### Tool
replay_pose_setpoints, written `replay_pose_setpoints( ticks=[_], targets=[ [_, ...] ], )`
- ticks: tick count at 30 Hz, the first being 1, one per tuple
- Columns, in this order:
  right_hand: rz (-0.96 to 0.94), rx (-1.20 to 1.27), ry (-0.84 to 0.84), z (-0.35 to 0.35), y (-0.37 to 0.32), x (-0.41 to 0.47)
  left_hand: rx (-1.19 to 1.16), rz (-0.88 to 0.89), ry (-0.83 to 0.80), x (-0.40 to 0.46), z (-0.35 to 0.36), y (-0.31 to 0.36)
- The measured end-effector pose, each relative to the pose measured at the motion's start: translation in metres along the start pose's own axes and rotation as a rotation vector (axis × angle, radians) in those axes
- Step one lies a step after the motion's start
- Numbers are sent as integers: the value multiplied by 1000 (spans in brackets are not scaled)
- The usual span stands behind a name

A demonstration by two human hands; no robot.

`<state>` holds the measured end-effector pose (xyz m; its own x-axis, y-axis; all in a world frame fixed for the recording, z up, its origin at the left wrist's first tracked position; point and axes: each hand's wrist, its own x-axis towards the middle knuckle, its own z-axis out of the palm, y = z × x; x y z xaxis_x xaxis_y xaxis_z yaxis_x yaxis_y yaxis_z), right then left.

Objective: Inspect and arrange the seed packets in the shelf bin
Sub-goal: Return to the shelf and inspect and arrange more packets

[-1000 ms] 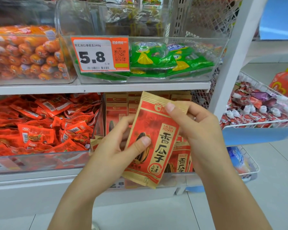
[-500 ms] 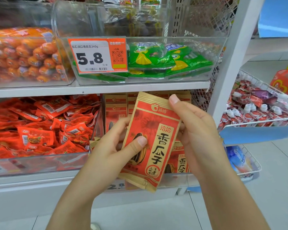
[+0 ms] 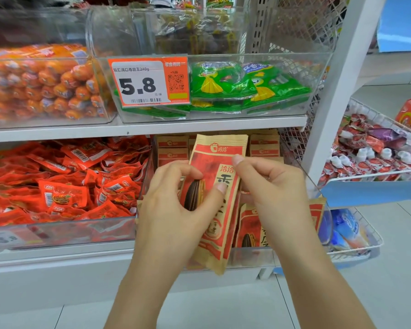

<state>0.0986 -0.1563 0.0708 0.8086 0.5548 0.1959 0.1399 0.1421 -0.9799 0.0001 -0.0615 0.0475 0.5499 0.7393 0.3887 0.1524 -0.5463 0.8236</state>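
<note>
A red and tan sunflower seed packet (image 3: 214, 162) stands almost upright between my hands, in front of the clear shelf bin (image 3: 252, 256) on the lower shelf. My left hand (image 3: 173, 210) grips its left edge, thumb pressed across the front. My right hand (image 3: 273, 188) pinches its right edge, fingers curled. More packets of the same kind (image 3: 252, 231) stand in rows inside the bin behind and to the right. The packet's lower part hangs past the bin's front wall.
Left of the bin lies a clear bin of small red snack packs (image 3: 64, 186). Above sit bins of orange sausages (image 3: 40, 84) and green packets (image 3: 242, 84), with a 5.8 price tag (image 3: 147, 81). A white upright post (image 3: 335, 96) and wire baskets (image 3: 375, 153) stand at right.
The packet has moved up and toward the bin and turned more upright. My right hand slid from the top corner down to the right edge, fingers curling.
</note>
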Motion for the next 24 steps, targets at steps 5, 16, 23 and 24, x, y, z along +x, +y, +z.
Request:
replay_pose_setpoints(
  ticks=[5, 16, 23, 24],
  targets=[
    [-67, -35, -131, 4, -7, -7, -95, -42, -3, -3, -4, 10],
    [-67, 21, -168, 10, -9, -10, -392, -184, -101, 0, -8, 14],
    [-112, -4, -134, 13, -9, -7, -459, -211, -128, -1, -9, 19],
    [-107, 16, -146, 12, -10, -8, -452, -215, -126, -1, -7, 18]
  ],
)
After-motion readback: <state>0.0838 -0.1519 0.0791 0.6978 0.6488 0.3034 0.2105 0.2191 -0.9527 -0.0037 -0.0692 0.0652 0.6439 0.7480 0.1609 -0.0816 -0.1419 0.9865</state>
